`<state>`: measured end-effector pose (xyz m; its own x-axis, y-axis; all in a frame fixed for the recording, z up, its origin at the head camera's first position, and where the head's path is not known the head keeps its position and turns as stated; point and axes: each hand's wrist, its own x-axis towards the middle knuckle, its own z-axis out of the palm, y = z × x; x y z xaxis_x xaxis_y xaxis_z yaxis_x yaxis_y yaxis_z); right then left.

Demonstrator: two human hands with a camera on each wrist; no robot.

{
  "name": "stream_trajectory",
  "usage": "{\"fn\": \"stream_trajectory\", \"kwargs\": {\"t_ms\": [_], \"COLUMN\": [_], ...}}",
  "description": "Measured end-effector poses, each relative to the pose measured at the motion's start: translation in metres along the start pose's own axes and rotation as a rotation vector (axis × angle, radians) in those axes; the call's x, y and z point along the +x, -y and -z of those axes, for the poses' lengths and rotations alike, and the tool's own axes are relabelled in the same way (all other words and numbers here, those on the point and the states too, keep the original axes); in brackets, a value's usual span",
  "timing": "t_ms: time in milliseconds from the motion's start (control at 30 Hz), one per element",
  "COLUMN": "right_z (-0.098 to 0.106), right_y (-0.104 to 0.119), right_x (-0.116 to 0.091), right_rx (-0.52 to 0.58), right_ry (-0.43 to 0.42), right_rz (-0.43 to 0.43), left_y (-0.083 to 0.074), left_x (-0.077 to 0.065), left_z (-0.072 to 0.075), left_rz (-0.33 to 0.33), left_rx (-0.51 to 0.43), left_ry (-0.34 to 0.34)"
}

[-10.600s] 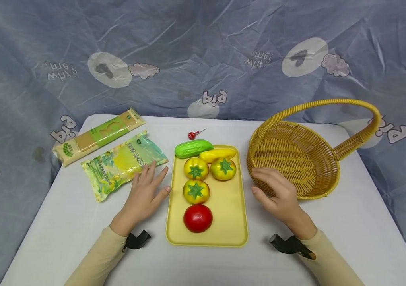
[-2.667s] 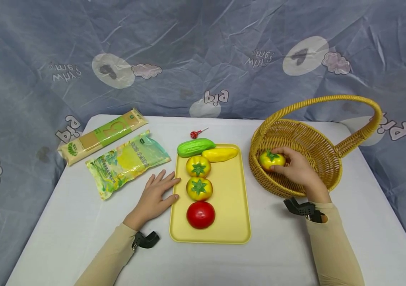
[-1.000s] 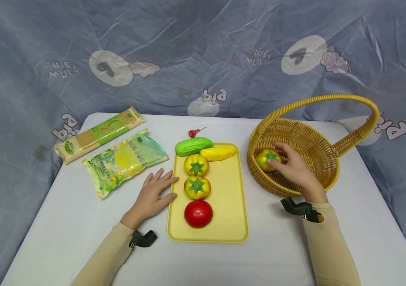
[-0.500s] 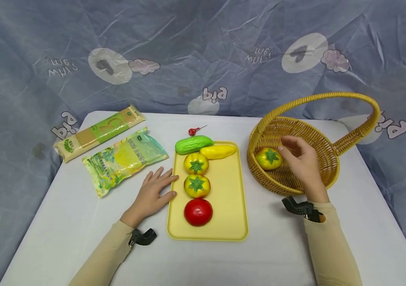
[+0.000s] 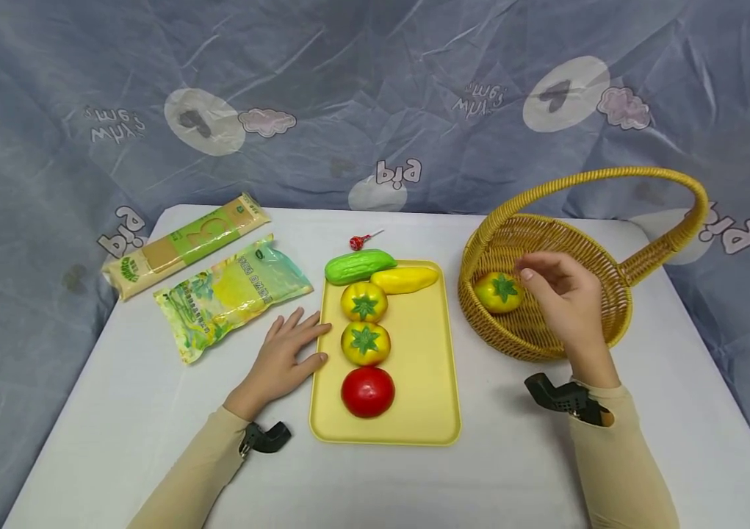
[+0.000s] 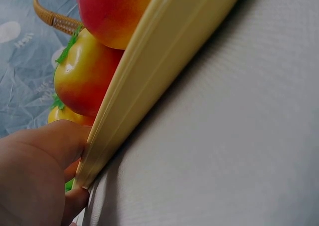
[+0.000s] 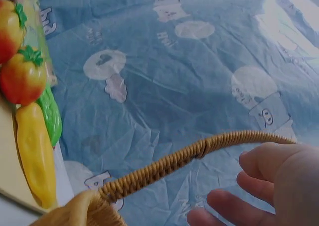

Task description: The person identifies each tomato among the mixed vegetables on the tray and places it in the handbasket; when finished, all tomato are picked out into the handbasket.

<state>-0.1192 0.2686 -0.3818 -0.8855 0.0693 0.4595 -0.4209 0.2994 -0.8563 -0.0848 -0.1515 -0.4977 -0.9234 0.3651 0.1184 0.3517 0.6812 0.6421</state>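
In the head view my right hand (image 5: 566,301) hovers over the wicker basket (image 5: 533,351), its fingers loosely bent and holding nothing. Just left of it a yellow toy persimmon (image 5: 499,292) with a green star-shaped leaf lies inside the basket. My left hand (image 5: 284,361) rests at the left edge of the yellow tray (image 5: 424,382), thumb and fingertips touching the rim. On the tray lie two more toy persimmons (image 5: 365,344), a red round fruit (image 5: 367,392), a green cucumber-like vegetable (image 5: 360,267) and a long yellow one (image 5: 404,279). The left wrist view shows the tray rim (image 6: 134,76) against the thumb.
Behind the tray lies a red lollipop (image 5: 364,239). A green and yellow bag (image 5: 232,297) and a long noodle-like packet (image 5: 186,246) lie at the left. The basket's tall handle (image 5: 599,176) arches above its opening. A patterned grey-blue cloth (image 5: 322,95) hangs behind the table.
One persimmon has passed from the tray's right side into the basket. Since one second ago my right hand has let go of it and drawn back right. The left hand stays at the tray.
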Motion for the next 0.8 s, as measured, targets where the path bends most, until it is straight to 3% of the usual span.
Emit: {"fn": "stream_trajectory", "kwargs": {"t_ms": [200, 500, 667, 800], "right_z": [-0.013, -0.048, -0.070, -0.086], "right_y": [0.012, 0.026, 0.017, 0.007], "right_x": [-0.007, -0.017, -0.025, -0.031], "right_rx": [0.227, 0.317, 0.226, 0.075], "right_ry": [0.085, 0.211, 0.304, 0.410], "right_rz": [0.103, 0.252, 0.247, 0.194], "left_y": [0.001, -0.001, 0.000, 0.002], "left_x": [-0.001, 0.003, 0.003, 0.001], "left_z": [-0.001, 0.004, 0.003, 0.001], "left_rz": [0.005, 0.003, 0.000, 0.002], "left_rx": [-0.001, 0.010, 0.009, 0.010], "left_ry": [0.009, -0.001, 0.000, -0.004]}}
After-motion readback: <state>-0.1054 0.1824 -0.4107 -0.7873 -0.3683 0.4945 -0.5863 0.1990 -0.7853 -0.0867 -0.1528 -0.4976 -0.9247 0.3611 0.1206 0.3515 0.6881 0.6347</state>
